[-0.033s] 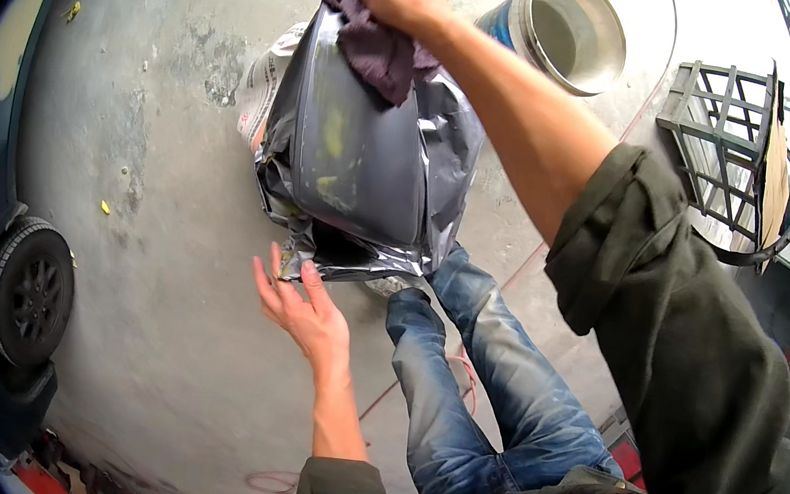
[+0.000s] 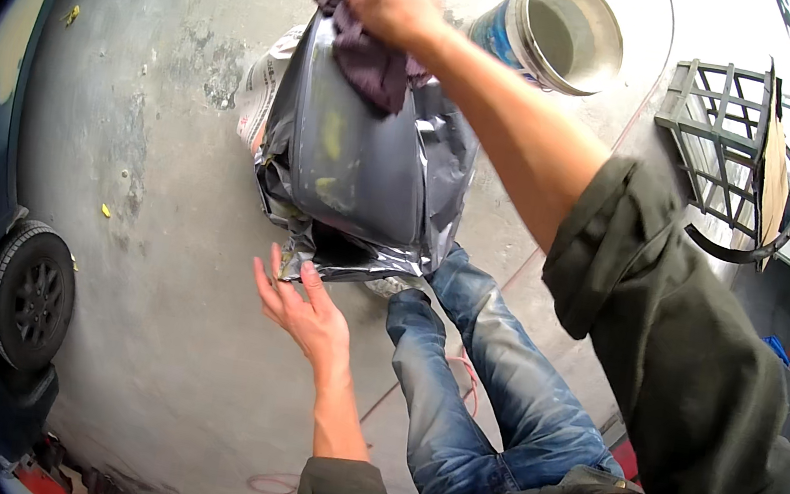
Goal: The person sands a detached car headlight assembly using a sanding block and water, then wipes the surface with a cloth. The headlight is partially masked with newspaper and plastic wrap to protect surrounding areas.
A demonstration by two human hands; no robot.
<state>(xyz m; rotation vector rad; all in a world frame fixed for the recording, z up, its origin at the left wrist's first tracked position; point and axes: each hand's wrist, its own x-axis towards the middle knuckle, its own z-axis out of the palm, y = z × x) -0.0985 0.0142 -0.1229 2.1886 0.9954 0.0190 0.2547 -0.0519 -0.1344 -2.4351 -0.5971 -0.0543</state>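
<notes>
Surface work on grey panel: in progress, finish uneven

The grey panel (image 2: 360, 171) sits low over the concrete floor (image 2: 153, 314), just ahead of the person's shoes; its support is mostly hidden. The right hand (image 2: 396, 0) clutches a bunched purple cloth (image 2: 375, 62) draped over the panel's far end. The left hand (image 2: 313, 325) is at the near corner of the silver film (image 2: 451, 149), fingers spread; whether it pinches or merely steadies cannot be determined.

Progress, in this inspector's judgement: partial. The film is in place around the panel, and wiping appears to be under way. Yellow-green patches (image 2: 332, 135) show along the middle; whether these need further attention cannot be established. The area under the cloth is unverified.

Materials: the panel is smooth, gently curved and round-edged, with a dull sheen. The film is thin, crinkled and glossy; the cloth, soft and limp.
</notes>
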